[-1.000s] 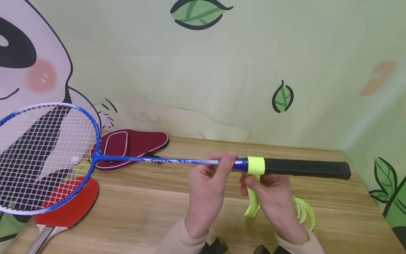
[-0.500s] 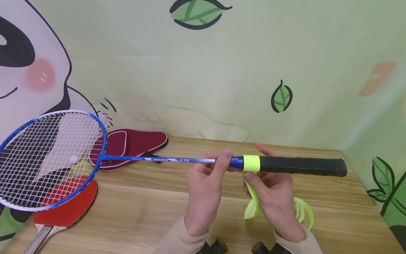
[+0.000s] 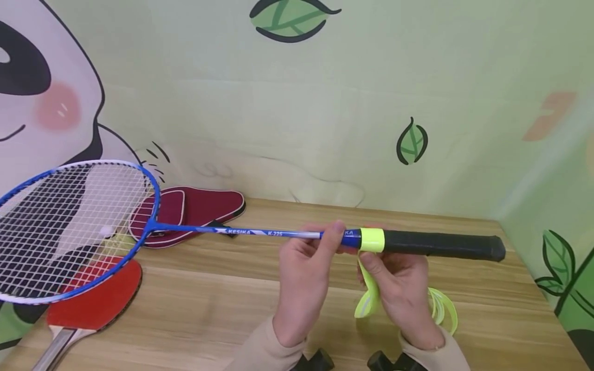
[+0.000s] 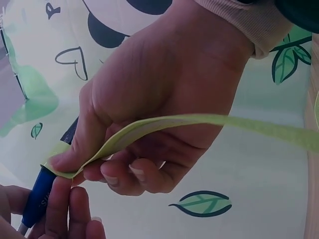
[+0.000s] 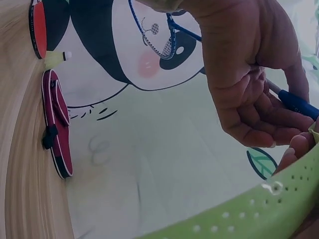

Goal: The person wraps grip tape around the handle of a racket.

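A blue and white badminton racket [image 3: 250,232] is held level above the table, its black handle [image 3: 445,245] pointing right. My left hand [image 3: 303,288] grips it where the shaft meets the blue cone, thumb on top. Neon yellow overgrip tape [image 3: 373,240] wraps round the handle's end beside the cone. Just below that wrap, my right hand [image 3: 403,293] pinches the tape between thumb and fingers. In the left wrist view, the right thumb presses the tape [image 4: 174,119] against the handle, and the tape trails off right. The perforated tape [image 5: 264,196] crosses the right wrist view.
On the wooden table [image 3: 209,319], a red table tennis bat [image 3: 106,301] lies at left, with a shuttlecock [image 3: 121,242] behind the strings. A maroon bat case [image 3: 209,206] lies by the wall. Loose tape coils [image 3: 445,309] rest right of the right hand.
The racket has turned slightly, its head now reaching further right in view. Right fingers rose behind the handle half a second ago and are now lower. The tape still hangs from the right hand.
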`<state>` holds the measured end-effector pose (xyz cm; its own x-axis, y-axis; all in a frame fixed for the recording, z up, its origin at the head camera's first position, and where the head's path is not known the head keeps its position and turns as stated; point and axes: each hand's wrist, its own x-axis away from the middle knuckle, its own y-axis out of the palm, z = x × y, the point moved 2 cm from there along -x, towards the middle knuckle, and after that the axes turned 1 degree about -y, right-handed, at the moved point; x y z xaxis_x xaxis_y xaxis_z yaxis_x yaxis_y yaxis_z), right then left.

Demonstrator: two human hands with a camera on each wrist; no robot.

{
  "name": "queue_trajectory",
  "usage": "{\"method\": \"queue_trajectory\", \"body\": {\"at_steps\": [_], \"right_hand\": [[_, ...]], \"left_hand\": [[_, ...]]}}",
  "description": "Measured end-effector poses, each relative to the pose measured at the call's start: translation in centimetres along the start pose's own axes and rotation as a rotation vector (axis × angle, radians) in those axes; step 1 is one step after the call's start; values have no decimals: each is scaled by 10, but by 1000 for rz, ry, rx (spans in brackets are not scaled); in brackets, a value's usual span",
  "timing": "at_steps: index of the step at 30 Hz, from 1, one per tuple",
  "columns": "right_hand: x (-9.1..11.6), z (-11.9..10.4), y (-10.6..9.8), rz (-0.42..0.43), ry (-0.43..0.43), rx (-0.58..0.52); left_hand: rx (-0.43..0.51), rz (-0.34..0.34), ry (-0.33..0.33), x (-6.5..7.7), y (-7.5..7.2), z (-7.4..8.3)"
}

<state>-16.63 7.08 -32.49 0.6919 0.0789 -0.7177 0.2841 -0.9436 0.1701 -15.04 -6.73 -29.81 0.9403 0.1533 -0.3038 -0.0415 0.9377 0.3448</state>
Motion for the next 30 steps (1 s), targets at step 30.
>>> {"method": "queue_trajectory", "body": {"at_steps": [30], "right_hand": [[-1,-2,-6,111,64,177]], "left_hand": [[230,-75,6,1,2,-1]]}}
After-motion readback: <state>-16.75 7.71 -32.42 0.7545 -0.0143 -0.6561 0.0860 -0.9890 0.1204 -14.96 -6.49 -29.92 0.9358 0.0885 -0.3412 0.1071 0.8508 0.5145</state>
